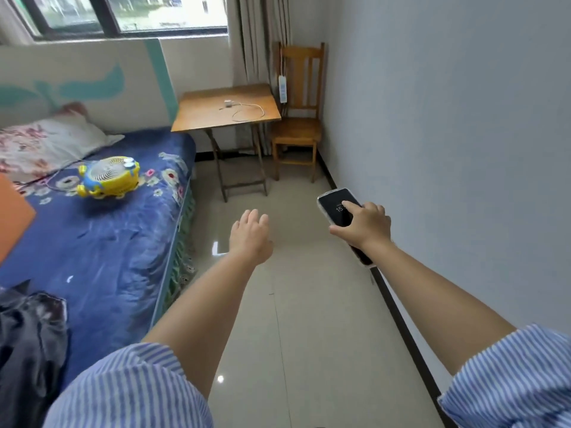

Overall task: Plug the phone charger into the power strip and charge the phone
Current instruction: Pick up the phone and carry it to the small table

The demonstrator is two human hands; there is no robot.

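Observation:
My right hand (pixel 366 225) grips a black phone (pixel 335 203) in a clear case, its screen lit and facing up, held out over the floor near the right wall. My left hand (pixel 251 234) is stretched forward, empty, fingers loosely apart. Far ahead a white charger plug (pixel 228 103) with its coiled white cable (pixel 248 114) lies on a small wooden folding table (pixel 200 118). A white power strip (pixel 282 89) hangs upright by its cord against the back of a wooden chair (pixel 296 131), right of the table.
A bed (pixel 102 242) with a blue flowered sheet runs along the left, carrying a yellow toy-shaped fan (pixel 108 180), a pillow (pixel 46 143) and dark clothing (pixel 31 335). Glossy tiled floor (pixel 293 304) stretches between bed and right wall. Window and curtain stand behind the table.

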